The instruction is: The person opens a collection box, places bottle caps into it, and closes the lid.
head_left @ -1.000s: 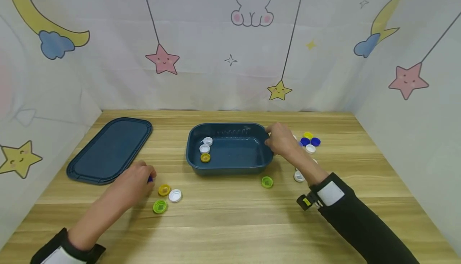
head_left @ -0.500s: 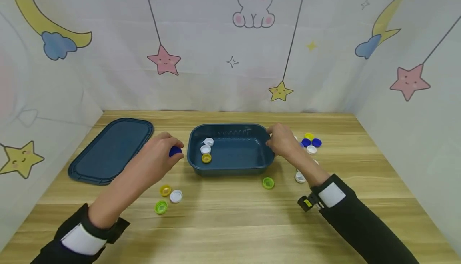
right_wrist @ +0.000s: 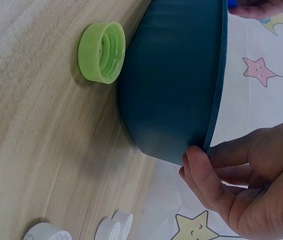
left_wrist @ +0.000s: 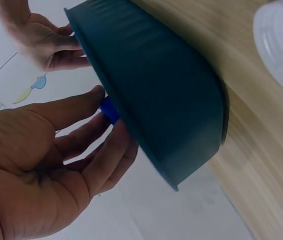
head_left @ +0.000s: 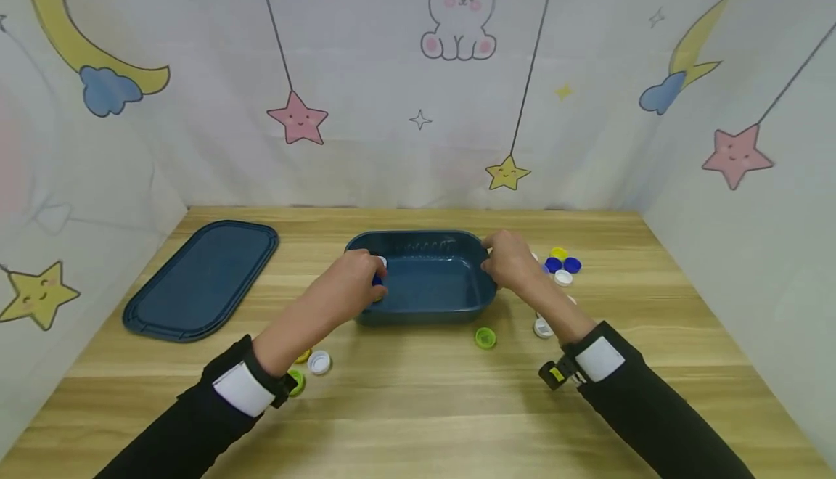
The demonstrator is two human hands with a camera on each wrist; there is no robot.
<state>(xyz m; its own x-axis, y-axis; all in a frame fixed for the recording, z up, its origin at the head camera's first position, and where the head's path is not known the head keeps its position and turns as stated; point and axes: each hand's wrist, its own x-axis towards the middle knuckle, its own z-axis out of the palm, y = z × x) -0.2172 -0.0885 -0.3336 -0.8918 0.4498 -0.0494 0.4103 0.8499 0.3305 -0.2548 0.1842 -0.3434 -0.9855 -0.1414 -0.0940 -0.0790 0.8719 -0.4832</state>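
Note:
A deep dark-teal plastic bin point(head_left: 424, 316) stands mid-table. Over its left end, my left hand point(head_left: 336, 287) pinches a blue bottle cap point(left_wrist: 109, 110) between thumb and fingers, right at the rim in the left wrist view. Part of a white cap point(head_left: 383, 262) shows inside the bin beside the fingers; the other caps at that end are mostly hidden by the hand. My right hand point(head_left: 512, 261) grips the bin's right rim, thumb on one side and fingers on the other, as the right wrist view shows.
A flat dark-teal lid point(head_left: 202, 283) lies at left. Near my left wrist are a white cap point(head_left: 318, 362), a green cap point(head_left: 297, 383) and a partly covered yellow one. Another green cap point(head_left: 485, 338) sits before the bin. Several blue, white and yellow caps point(head_left: 558, 254) lie right of it.
My left hand has lifted the blue cap from near the lid and carried it right, over the bin's left end. My right hand stays on the rim.

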